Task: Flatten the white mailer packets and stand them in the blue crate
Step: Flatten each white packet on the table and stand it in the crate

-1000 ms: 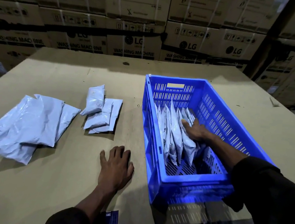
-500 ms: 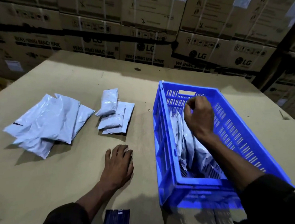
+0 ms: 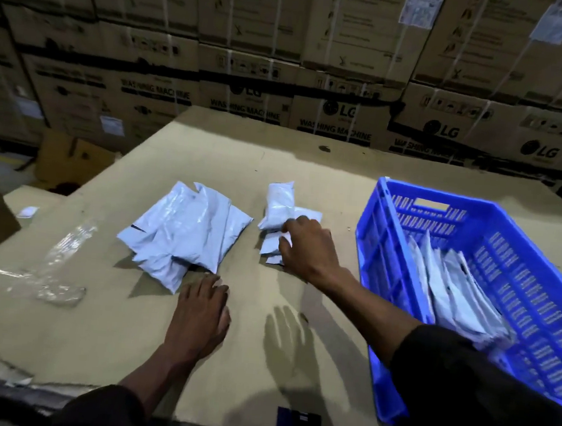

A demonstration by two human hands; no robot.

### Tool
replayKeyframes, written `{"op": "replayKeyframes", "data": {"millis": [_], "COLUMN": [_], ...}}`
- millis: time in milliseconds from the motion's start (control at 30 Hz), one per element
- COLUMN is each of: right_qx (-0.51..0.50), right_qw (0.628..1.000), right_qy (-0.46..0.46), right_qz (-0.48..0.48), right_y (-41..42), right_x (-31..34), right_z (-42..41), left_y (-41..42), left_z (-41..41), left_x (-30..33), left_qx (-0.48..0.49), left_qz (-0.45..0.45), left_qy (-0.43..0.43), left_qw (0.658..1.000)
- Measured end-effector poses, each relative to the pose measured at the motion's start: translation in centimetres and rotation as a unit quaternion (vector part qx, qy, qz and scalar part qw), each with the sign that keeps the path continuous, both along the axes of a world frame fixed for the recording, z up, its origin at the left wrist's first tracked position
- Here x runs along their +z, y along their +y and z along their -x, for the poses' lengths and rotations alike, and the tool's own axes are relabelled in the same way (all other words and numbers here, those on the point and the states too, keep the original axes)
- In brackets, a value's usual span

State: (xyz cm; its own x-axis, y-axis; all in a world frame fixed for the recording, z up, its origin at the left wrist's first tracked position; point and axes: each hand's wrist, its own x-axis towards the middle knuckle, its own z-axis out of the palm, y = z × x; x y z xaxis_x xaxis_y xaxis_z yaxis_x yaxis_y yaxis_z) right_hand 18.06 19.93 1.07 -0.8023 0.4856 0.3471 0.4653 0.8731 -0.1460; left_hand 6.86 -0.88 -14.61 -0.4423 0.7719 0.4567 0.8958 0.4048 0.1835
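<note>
White plastic mailer packets, small stack (image 3: 278, 212): right hand (image 3: 307, 248) on it, fingers curled, grasp unclear. Left hand (image 3: 201, 314) flat on brown cardboard tabletop (image 3: 96, 326). More packets (image 3: 458, 294) upright in blue slatted plastic crate (image 3: 522, 252), right.

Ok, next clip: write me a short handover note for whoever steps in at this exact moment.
Left hand: open, flat on the table, holding nothing.
Right hand: reaching over the small pile of packets, fingers at its edge; whether it has a grip yet I cannot tell.
Crate: on the right, with a row of packets already in it, leaning rather than fully upright.
Left to do: the small pile, then the large pile to its left. Flatten each and stand it in the crate.
Clear plastic wrap lies at the table's left; not part of the job.
</note>
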Motion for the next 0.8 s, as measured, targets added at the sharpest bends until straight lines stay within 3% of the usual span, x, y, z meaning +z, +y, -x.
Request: {"op": "replayKeyframes", "data": {"millis": [233, 800], "right_qx": [-0.019, -0.148], "right_qw": [0.997, 0.977], "right_qy": [-0.059, -0.154], "right_qz": [-0.036, -0.006], "right_y": [-1.2, 4.5], "right_x": [-7.5, -8.9], "right_z": [4.2, 15.1], "left_y": [0.2, 2.7], "left_z": [2.3, 4.8], "left_x": [-0.4, -1.1], "left_qx": [-0.006, 0.054], "left_qz": [0.052, 0.076], "left_qy": [-0.021, -0.065], "left_qw": [0.998, 0.994]}}
